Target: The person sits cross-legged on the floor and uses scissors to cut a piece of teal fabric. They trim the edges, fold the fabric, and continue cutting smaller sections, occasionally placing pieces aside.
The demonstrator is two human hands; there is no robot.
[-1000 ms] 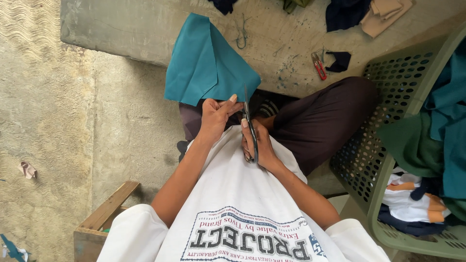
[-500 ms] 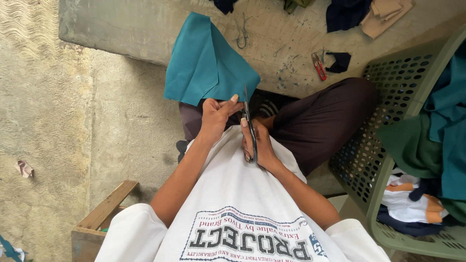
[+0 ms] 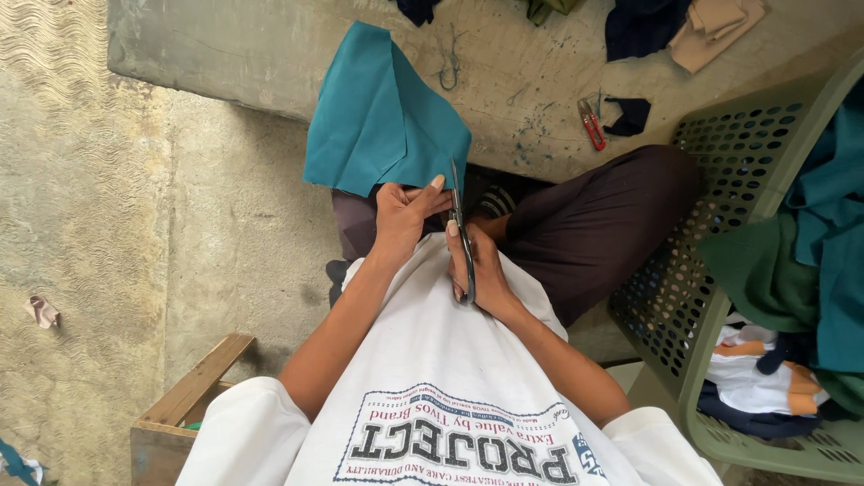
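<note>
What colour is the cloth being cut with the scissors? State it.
Teal, a plain blue-green with no pattern: the cloth shows best in the head view, held by the left hand.

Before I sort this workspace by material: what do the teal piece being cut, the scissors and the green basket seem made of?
Teal piece: woven cloth, matte; it folds and drapes softly.
Scissors: likely metal; thin, dark blades with a dull sheen.
Green basket: probably moulded plastic; stiff wall with even round holes.

No packages, labels, signs or screens in view
</note>
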